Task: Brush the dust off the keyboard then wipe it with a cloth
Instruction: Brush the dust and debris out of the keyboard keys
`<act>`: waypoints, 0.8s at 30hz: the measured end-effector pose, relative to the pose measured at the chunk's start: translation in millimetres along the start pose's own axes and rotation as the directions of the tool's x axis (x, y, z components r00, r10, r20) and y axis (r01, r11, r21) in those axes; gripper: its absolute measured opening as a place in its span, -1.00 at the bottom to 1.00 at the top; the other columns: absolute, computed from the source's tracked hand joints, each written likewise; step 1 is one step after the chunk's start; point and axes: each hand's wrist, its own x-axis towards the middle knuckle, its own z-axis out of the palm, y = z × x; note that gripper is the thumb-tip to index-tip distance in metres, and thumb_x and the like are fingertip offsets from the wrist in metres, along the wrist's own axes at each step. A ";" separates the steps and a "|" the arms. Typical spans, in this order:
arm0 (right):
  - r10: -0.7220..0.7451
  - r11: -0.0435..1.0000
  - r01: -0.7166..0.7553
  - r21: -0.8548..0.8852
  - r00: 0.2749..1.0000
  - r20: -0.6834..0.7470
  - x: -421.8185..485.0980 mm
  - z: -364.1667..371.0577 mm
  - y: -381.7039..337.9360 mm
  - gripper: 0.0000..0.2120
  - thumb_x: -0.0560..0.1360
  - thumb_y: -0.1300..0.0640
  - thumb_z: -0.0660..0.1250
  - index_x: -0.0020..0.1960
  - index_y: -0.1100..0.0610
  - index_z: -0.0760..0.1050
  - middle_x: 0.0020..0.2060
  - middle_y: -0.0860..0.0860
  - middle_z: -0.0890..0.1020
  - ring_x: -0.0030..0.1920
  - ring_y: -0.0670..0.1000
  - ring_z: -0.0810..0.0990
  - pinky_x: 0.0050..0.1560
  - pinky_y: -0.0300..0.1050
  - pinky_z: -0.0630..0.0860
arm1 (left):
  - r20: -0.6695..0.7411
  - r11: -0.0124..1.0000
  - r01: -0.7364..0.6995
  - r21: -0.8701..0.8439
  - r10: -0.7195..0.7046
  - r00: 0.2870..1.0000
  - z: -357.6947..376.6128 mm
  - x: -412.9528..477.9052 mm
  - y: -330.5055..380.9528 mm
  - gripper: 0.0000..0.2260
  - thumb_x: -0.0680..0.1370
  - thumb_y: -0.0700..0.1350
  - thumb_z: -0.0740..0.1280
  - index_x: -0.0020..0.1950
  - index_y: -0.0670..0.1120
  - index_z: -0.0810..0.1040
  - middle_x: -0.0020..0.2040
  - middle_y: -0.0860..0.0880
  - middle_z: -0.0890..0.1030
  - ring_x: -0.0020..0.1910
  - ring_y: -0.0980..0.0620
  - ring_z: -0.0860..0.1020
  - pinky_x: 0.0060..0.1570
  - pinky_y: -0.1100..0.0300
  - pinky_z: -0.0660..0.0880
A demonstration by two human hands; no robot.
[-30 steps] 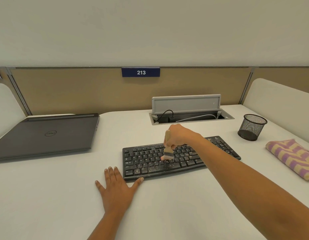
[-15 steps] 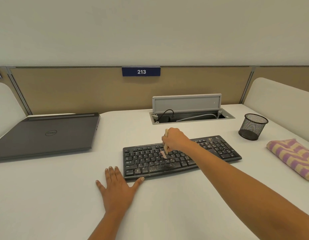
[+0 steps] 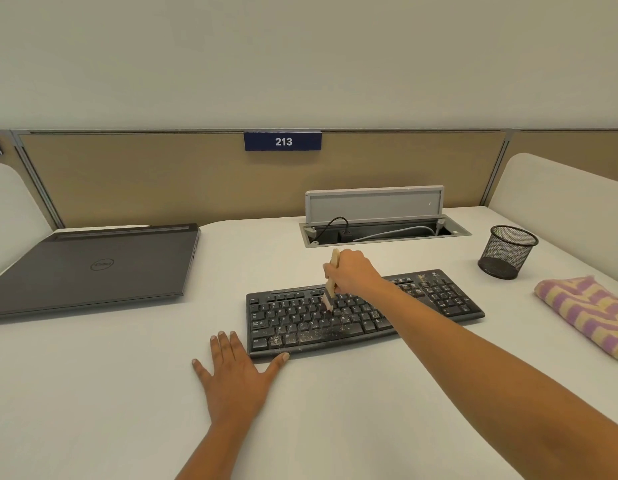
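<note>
On the dusty black keyboard (image 3: 338, 318), right hand (image 3: 352, 273) grips wooden brush (image 3: 331, 278).

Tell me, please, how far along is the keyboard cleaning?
Done: nothing fully; pale dust speckles the lower rows of the keyboard. In hand: the right hand grips the brush, bristles on the middle keys, while the left hand lies flat on the desk, thumb at the keyboard's front edge. Left: the rest of the brushing, then wiping; the striped cloth lies apart at the right.
</note>
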 end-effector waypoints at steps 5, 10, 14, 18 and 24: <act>0.033 0.999 -0.033 -0.003 0.997 0.070 0.1 1.6 6.5 -0.74 0.58 0.19 0.15 0.09 0.35 0.50 -0.05 0.25 0.65 -0.10 0.20 0.68 0.00 0.00 0.60 | 0.000 1.000 -0.003 0.006 0.003 1.000 0.3 0.3 0.0 0.34 -0.07 0.50 -0.67 0.56 -0.16 -0.12 0.58 -0.10 -0.09 0.54 -0.03 -0.17 0.44 -0.19 -0.15; 0.053 0.996 -0.041 -0.073 0.983 0.174 1.0 -6.8 0.9 -0.76 0.58 0.20 0.15 0.06 0.34 0.50 -0.15 0.23 0.66 -0.41 0.05 0.60 -0.18 -0.18 0.58 | -0.006 1.000 -0.004 -0.001 0.004 1.000 0.1 -0.1 -0.2 0.35 -0.07 0.51 -0.67 0.56 -0.16 -0.11 0.58 -0.10 -0.07 0.55 -0.02 -0.16 0.44 -0.19 -0.14; 0.047 0.998 -0.041 -0.038 0.986 0.159 6.6 -12.7 -3.5 -0.78 0.58 0.17 0.19 0.03 0.30 0.52 -0.25 0.11 0.63 -0.46 -0.05 0.57 -0.23 -0.24 0.56 | -0.012 1.000 -0.002 0.000 0.002 1.000 0.7 -0.5 -0.4 0.35 -0.07 0.50 -0.67 0.56 -0.16 -0.10 0.58 -0.10 -0.06 0.55 -0.02 -0.15 0.44 -0.19 -0.13; -0.050 0.981 0.009 0.193 0.977 0.207 5.9 -8.8 -4.9 -0.82 0.50 0.19 0.36 0.06 0.25 0.56 -0.07 0.14 0.64 -0.18 0.04 0.64 -0.08 -0.16 0.61 | -0.015 1.000 -0.002 0.004 0.002 1.000 0.1 -0.4 -0.2 0.35 -0.07 0.50 -0.67 0.56 -0.17 -0.09 0.58 -0.10 -0.05 0.55 -0.03 -0.14 0.44 -0.19 -0.11; -0.146 0.987 0.113 0.111 0.916 0.373 -0.5 -13.8 -0.3 -0.83 0.43 0.24 0.42 0.01 0.24 0.64 -0.08 0.02 0.66 -0.24 -0.12 0.61 -0.25 -0.41 0.54 | -0.016 1.000 0.000 0.009 0.000 1.000 0.1 0.1 -0.6 0.35 -0.07 0.50 -0.68 0.56 -0.16 -0.10 0.58 -0.10 -0.06 0.55 -0.03 -0.14 0.44 -0.19 -0.11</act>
